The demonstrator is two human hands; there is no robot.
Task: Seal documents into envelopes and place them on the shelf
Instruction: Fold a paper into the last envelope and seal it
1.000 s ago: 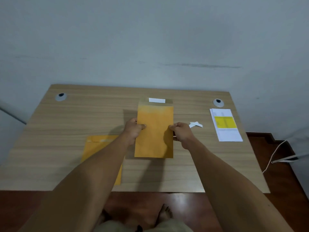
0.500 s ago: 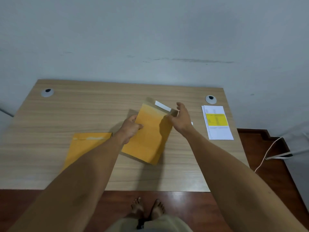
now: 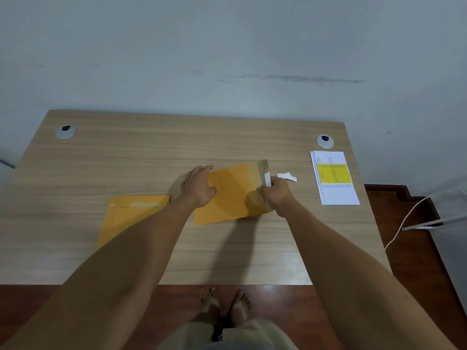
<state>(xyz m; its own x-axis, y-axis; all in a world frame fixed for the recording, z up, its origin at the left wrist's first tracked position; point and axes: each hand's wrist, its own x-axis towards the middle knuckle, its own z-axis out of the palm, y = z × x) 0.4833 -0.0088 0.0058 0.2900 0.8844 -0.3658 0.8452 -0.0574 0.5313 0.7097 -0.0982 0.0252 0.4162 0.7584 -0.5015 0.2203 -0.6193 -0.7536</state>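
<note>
Just now both bare hands are on a yellow-orange manila paper envelope [image 3: 232, 193] lying turned sideways on the light wood-grain desk [image 3: 151, 157], its open brown flap pointing right. The left hand [image 3: 199, 185] lies spread, palm down, on the envelope's left end, pressing rather than gripping. The right hand [image 3: 276, 192] is closed at the flap end, thumb and fingers pinching a narrow white peel-off strip [image 3: 267, 179] that stands up from the flap. Beside that hand, 1 small loose scrap of white paper [image 3: 286, 176] rests on the desk. Farther right, near the edge, sits a stack of white printed sheets with a yellow block [image 3: 333, 180]. To the left, a 2nd manila envelope [image 3: 131, 213] lies flat, partly under the left forearm.
</note>
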